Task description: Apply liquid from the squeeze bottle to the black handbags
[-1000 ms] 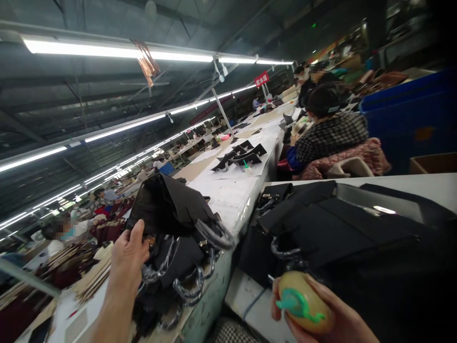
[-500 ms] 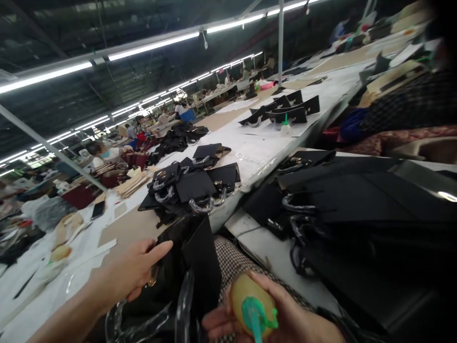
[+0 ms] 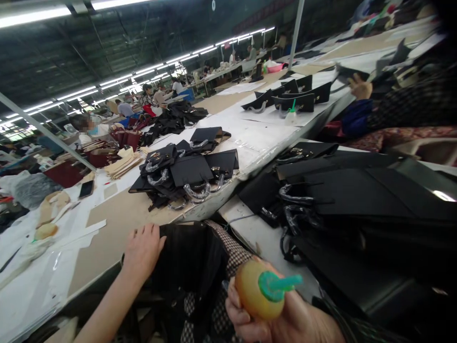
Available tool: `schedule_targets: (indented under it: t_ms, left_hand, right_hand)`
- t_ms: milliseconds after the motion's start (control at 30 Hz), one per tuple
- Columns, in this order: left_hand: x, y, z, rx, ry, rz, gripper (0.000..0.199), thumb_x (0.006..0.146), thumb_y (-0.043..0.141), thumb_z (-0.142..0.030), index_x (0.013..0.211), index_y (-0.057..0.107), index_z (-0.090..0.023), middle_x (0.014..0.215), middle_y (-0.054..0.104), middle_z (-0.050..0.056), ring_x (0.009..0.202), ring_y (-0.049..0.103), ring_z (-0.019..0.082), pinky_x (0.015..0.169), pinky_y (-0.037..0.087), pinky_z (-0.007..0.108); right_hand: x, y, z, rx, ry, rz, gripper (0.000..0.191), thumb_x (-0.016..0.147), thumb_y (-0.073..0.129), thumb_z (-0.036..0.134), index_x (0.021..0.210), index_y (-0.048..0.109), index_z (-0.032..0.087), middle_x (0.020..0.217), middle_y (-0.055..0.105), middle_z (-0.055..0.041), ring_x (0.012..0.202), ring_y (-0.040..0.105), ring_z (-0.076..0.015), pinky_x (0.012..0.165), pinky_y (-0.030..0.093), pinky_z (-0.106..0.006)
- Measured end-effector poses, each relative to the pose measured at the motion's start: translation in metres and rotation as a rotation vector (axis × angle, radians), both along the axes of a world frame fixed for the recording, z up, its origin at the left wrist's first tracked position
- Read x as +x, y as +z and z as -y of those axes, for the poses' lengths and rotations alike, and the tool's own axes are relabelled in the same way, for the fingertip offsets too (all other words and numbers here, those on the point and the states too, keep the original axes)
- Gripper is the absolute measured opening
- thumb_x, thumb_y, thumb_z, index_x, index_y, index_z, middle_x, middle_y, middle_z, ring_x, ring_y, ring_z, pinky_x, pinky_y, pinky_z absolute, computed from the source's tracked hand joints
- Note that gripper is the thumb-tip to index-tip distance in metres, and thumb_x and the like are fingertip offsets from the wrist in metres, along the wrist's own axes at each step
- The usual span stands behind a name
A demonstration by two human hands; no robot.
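Note:
In the lower middle, my right hand (image 3: 294, 314) is wrapped round a squeeze bottle (image 3: 249, 288) with amber contents and a green nozzle (image 3: 282, 282) that points to the right. My left hand (image 3: 144, 250) curls its fingers over the edge of a black handbag (image 3: 189, 255) on my lap; the thumb lies against the near side. The bag's lower part is in shadow. Beyond it, on the table's edge, lies a heap of black handbags (image 3: 191, 171) with plastic-wrapped handles.
More black handbags (image 3: 357, 195) are piled on the right. Another glue bottle (image 3: 45, 231) and a phone (image 3: 86, 189) lie on the long table (image 3: 117, 216). Farther off stand black bag panels (image 3: 294, 102) and a small bottle (image 3: 291, 116). A co-worker's hand (image 3: 360, 87) holds a dark piece.
My left hand has gone from a pointing shape to gripping the handbag's edge, and the bag has turned. The bottle has risen slightly, its nozzle swinging from downward to the right.

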State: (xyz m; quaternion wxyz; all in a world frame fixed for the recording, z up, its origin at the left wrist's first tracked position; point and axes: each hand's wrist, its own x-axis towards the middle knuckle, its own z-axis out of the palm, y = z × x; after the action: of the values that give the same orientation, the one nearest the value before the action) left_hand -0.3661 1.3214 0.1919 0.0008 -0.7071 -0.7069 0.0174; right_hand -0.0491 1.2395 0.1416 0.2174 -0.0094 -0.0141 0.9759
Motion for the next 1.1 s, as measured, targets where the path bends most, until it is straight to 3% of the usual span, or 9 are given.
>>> schedule_targets:
  t_ms: [100,233,333,467,667,800,900,967,1100]
  left_hand:
    - [0.036,-0.04,0.018,0.132,-0.074,0.031,0.049,0.105,0.031,-0.021,0.143,0.061,-0.017,0.153,0.055,0.02,0.149,0.041,0.038,0.124,0.022,0.06]
    - [0.083,-0.107,0.029,-0.187,-0.031,0.194,0.055,0.105,0.046,-0.041,0.15,0.052,-0.011,0.149,0.058,0.02,0.138,0.057,0.031,0.116,0.044,0.039]
    - [0.101,-0.153,0.016,-0.348,0.007,0.217,0.066,0.101,0.058,-0.039,0.153,0.046,-0.002,0.157,0.051,0.026,0.148,0.048,0.032,0.12,0.041,0.038]
    - [0.107,-0.18,-0.006,-0.466,0.002,0.237,0.058,0.097,0.066,-0.034,0.148,0.055,-0.007,0.16,0.048,0.023,0.153,0.041,0.033,0.125,0.034,0.046]
    - [0.104,-0.168,-0.028,-0.473,-0.114,0.257,0.012,0.096,0.063,-0.016,0.104,0.071,-0.014,0.12,0.072,0.008,0.115,0.068,0.023,0.102,0.053,0.043]
    - [0.111,-0.152,-0.033,-0.459,-0.158,0.243,0.019,0.097,0.05,-0.011,0.096,0.069,-0.016,0.114,0.071,0.011,0.105,0.071,0.027,0.094,0.054,0.042]
    - [0.113,-0.128,-0.029,-0.407,-0.167,0.288,0.022,0.095,0.043,-0.011,0.098,0.063,-0.017,0.121,0.069,0.016,0.118,0.066,0.033,0.1,0.051,0.045]
    - [0.11,-0.106,-0.024,-0.363,-0.13,0.353,0.022,0.099,0.038,-0.018,0.108,0.058,-0.019,0.121,0.069,0.015,0.119,0.065,0.029,0.101,0.051,0.041]
    - [0.095,-0.065,-0.014,-0.193,0.15,0.722,0.032,0.102,0.039,-0.046,0.116,0.055,-0.023,0.104,0.073,0.007,0.095,0.072,0.023,0.086,0.059,0.035]
  right_hand:
    - [-0.001,-0.002,0.003,-0.026,-0.045,0.096,0.068,0.078,0.071,0.074,0.091,0.068,0.008,0.081,0.059,-0.006,0.069,0.049,-0.0146,0.063,0.029,-0.024]
    - [-0.009,-0.016,0.005,0.044,-0.078,0.18,0.075,0.082,0.057,0.082,0.085,0.07,0.008,0.077,0.061,-0.0081,0.072,0.052,-0.0184,0.071,0.034,-0.029]
    - [-0.01,-0.023,0.003,0.021,-0.104,0.214,0.076,0.08,0.056,0.083,0.081,0.072,0.008,0.074,0.061,-0.0078,0.073,0.053,-0.0185,0.074,0.035,-0.029]
    - [-0.003,-0.019,-0.003,-0.106,-0.106,0.213,0.068,0.08,0.066,0.075,0.081,0.073,0.007,0.075,0.059,-0.0062,0.072,0.054,-0.0161,0.074,0.035,-0.025]
    - [0.002,-0.023,-0.005,-0.12,-0.189,0.211,0.07,0.078,0.067,0.076,0.079,0.073,0.006,0.074,0.06,-0.007,0.072,0.054,-0.017,0.077,0.036,-0.027]
    - [0.007,-0.032,-0.003,-0.169,-0.187,0.205,0.067,0.076,0.07,0.073,0.086,0.074,0.007,0.082,0.063,-0.0086,0.078,0.056,-0.0186,0.082,0.037,-0.029]
    - [0.012,-0.039,-0.003,-0.126,-0.197,0.224,0.07,0.078,0.063,0.076,0.084,0.075,0.007,0.078,0.064,-0.0094,0.079,0.057,-0.0205,0.084,0.038,-0.03]
    - [0.015,-0.044,-0.004,-0.103,-0.187,0.235,0.074,0.079,0.059,0.079,0.086,0.076,0.007,0.079,0.065,-0.0097,0.081,0.058,-0.0216,0.087,0.039,-0.032]
    - [0.014,-0.051,-0.005,-0.118,-0.202,0.239,0.084,0.076,0.056,0.085,0.087,0.076,0.004,0.085,0.066,-0.0128,0.084,0.06,-0.0227,0.093,0.038,-0.034]
